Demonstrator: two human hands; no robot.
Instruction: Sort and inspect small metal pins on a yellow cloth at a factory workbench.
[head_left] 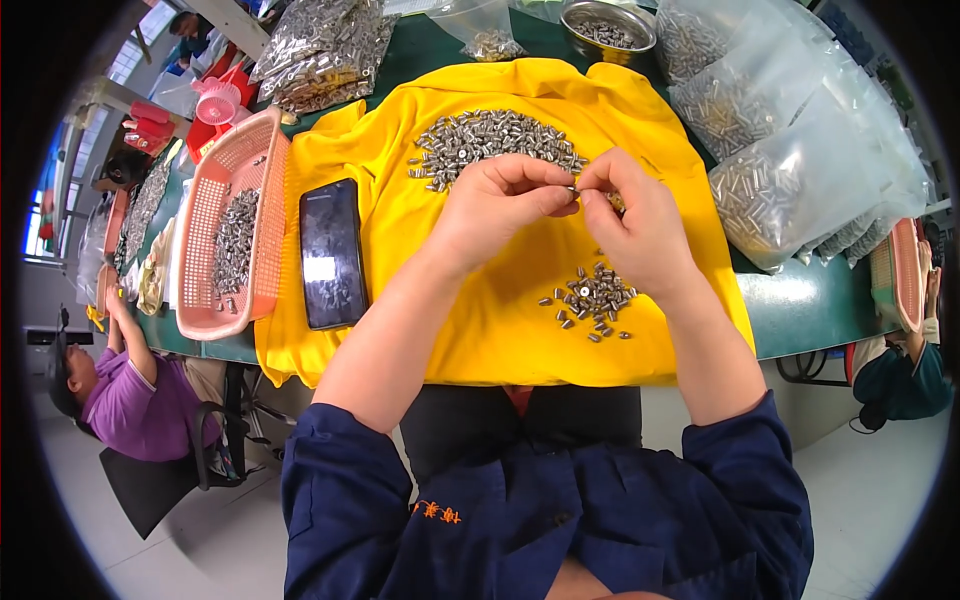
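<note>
My left hand point(505, 205) and my right hand point(640, 225) meet over a yellow cloth point(440, 330), thumbs and forefingers pinched together. Between the fingertips is a small dark metal part point(574, 191), mostly hidden. Some brass-coloured bits point(616, 203) show by the curled fingers of my right hand; whether it holds them I cannot tell. Just beyond my hands spreads a large heap of small silvery cylindrical metal parts point(480, 140). A smaller pile of similar parts point(597, 297) lies nearer, below my right hand.
A black phone point(333, 255) and a pink basket point(190, 255) with metal parts are at left. Bags of parts point(325, 50) stand far left, more bags point(765, 190) at right. A steel bowl point(610, 30) sits at the back. Co-workers sit on both sides.
</note>
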